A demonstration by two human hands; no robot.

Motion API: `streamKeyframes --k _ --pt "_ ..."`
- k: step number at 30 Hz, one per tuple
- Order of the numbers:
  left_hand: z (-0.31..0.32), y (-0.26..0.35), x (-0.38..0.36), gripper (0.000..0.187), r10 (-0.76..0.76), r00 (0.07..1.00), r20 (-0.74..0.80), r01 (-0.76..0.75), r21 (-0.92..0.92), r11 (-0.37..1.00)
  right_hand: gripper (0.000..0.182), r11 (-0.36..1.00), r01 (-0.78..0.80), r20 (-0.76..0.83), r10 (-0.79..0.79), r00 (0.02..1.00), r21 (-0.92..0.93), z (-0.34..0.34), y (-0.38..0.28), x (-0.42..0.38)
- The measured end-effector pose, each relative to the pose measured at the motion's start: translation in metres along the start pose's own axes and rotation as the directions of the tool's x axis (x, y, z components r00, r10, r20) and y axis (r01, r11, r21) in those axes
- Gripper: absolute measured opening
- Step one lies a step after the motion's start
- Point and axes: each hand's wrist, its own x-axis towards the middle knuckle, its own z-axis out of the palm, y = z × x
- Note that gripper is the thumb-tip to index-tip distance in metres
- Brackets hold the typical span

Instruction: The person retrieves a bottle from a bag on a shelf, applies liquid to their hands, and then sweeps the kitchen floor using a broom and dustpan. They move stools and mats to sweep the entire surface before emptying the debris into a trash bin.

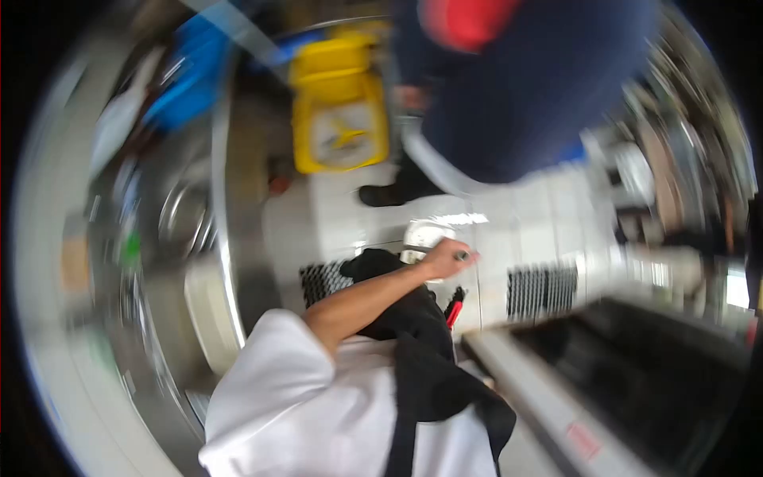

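Note:
The whole head view is blurred by motion. My left hand (447, 259) is stretched out from a white sleeve over the white tiled floor (524, 230), fingers curled. A small dark bit shows at the fingertips, too smeared to name. Below the arm hang my white shirt (302, 405) and black apron (421, 358). A red-handled thing (455, 305) sticks out beside the apron. My right hand is out of sight.
Another person in dark blue (524, 87), with a black shoe (388, 193), stands just ahead. Behind them is a yellow mop bucket (338, 103). A steel counter with a sink (187, 215) runs along the left. Floor grates (540, 290) and a dark steel unit (636, 358) lie to the right.

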Motion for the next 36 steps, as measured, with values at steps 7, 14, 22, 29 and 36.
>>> streamKeyframes --k 7,14,22,29,36 --pt "-0.081 0.133 0.055 0.022 0.204 0.875 0.439 -0.1 -0.25 0.963 0.036 0.909 0.007 -0.237 0.101 0.966 0.417 0.138 0.116 -0.081" --pt "-0.083 0.269 0.086 0.039 0.584 0.418 0.696 0.2 -0.698 0.688 0.038 0.96 0.016 -0.341 0.085 0.936 0.281 0.295 0.181 -0.096" --pt "0.03 0.381 0.01 0.039 0.717 0.048 0.695 0.457 -0.654 0.603 0.031 0.492 -0.089 -0.253 0.585 0.771 0.866 0.389 0.163 -0.136" --pt "0.206 0.42 -0.128 0.043 0.439 0.235 0.867 0.751 -0.449 0.484 0.03 0.547 0.148 -0.432 0.438 0.788 0.824 0.468 0.237 -0.067" --pt "0.348 0.326 -0.165 0.04 -0.11 0.38 0.918 0.885 -0.327 0.33 0.027 0.479 0.197 -0.471 0.562 0.68 0.855 0.438 0.262 -0.113"
